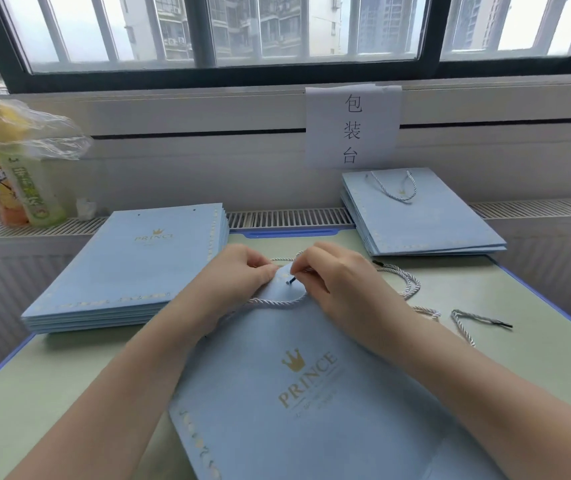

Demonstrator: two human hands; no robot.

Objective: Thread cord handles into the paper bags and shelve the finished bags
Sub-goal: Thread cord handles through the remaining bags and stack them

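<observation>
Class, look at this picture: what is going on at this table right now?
A person is threading a white twisted cord handle into a light blue paper bag lying flat on the green table. The left hand holds the bag's top edge, while the right hand pinches the cord's dark tip at a hole. A stack of unthreaded blue bags lies left, a stack of finished bags with handles far right, and loose spare cords lie beside the right arm.
</observation>
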